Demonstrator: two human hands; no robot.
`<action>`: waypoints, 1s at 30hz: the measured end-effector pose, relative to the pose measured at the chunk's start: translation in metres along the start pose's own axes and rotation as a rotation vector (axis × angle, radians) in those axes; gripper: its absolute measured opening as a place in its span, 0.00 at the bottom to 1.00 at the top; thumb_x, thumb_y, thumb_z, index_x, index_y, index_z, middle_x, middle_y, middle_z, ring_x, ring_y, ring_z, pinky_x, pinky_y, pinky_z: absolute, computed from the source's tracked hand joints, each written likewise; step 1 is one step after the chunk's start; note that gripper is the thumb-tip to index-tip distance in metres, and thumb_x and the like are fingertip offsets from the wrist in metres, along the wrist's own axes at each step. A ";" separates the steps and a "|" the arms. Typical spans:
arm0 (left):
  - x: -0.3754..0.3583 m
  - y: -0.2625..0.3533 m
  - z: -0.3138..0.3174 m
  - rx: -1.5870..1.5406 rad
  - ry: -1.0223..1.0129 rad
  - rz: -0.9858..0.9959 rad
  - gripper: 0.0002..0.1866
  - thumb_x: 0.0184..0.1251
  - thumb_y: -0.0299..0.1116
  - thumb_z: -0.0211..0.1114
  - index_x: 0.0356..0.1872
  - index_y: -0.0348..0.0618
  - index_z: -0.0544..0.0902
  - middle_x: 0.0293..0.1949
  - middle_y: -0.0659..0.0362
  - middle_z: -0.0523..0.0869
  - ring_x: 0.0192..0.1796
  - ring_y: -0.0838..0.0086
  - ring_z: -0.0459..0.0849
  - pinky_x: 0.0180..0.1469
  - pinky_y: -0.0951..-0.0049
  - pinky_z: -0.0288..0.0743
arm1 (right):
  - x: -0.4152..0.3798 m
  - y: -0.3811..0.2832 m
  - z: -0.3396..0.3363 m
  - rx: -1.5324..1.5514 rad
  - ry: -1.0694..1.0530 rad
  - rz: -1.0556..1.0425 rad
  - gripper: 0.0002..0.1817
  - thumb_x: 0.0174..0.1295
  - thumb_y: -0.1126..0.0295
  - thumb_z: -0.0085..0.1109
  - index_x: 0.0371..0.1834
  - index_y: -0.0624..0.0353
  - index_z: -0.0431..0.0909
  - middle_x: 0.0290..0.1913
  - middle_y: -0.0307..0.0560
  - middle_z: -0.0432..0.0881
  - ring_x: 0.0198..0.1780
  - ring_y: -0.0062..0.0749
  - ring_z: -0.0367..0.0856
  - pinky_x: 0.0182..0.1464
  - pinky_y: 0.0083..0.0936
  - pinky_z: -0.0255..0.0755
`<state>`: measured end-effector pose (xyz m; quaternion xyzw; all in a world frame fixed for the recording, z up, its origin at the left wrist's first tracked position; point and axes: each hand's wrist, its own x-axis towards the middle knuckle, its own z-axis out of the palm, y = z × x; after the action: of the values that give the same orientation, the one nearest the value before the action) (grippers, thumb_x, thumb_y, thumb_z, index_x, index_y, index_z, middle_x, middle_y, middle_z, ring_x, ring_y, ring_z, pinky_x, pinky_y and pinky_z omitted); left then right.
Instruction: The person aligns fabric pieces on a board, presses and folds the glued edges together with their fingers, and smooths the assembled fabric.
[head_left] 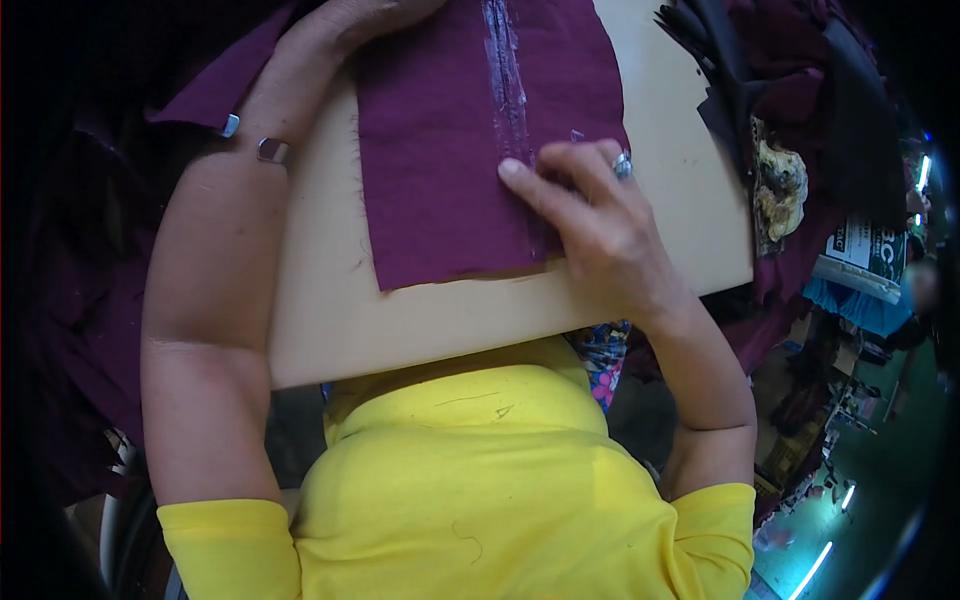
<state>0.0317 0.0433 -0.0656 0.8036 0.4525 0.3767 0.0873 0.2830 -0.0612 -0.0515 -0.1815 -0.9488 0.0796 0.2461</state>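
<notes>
A maroon cloth piece (430, 180) lies flat on a pale board, its left edge frayed. Down its length runs a seam line (505, 70) smeared with a whitish substance, which I cannot identify. My right hand (605, 215), with a ring on one finger, rests over the cloth's lower right. One digit stretches out and its tip touches the lower end of the whitish line; the other fingers are bent, and nothing shows in them. At the top edge, my left hand (400, 8) reaches the cloth's upper left; its fingers are out of frame.
The pale board (320, 330) ends just before my body. Dark and maroon cloth (790, 50) is heaped at its right, beside a yellowish lump (780, 190) on the edge. More maroon cloth (75, 250) hangs at the left. A printed box (865, 255) stands farther right.
</notes>
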 end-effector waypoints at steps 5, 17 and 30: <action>0.001 0.006 -0.001 0.033 -0.001 -0.016 0.08 0.62 0.25 0.56 0.39 0.36 0.80 0.39 0.50 0.82 0.45 0.58 0.81 0.49 0.67 0.72 | -0.022 -0.023 -0.011 -0.102 -0.072 -0.070 0.19 0.47 0.73 0.54 0.44 0.68 0.78 0.42 0.44 0.74 0.38 0.32 0.73 0.40 0.27 0.66; 0.000 0.006 -0.002 0.034 -0.008 0.002 0.07 0.62 0.24 0.56 0.39 0.36 0.80 0.39 0.50 0.82 0.45 0.58 0.81 0.48 0.67 0.72 | -0.020 -0.034 -0.014 0.279 0.036 0.230 0.13 0.47 0.76 0.55 0.38 0.66 0.79 0.39 0.49 0.74 0.36 0.36 0.73 0.34 0.27 0.68; 0.000 0.003 0.000 -0.030 0.017 0.006 0.06 0.63 0.24 0.55 0.38 0.35 0.79 0.39 0.50 0.82 0.44 0.58 0.81 0.47 0.66 0.73 | 0.037 -0.001 -0.002 -0.279 -0.045 0.106 0.17 0.43 0.81 0.54 0.41 0.60 0.78 0.41 0.46 0.73 0.42 0.38 0.74 0.42 0.29 0.68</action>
<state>0.0335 0.0416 -0.0646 0.8002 0.4452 0.3905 0.0943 0.2536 -0.0480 -0.0337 -0.2619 -0.9449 -0.0360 0.1928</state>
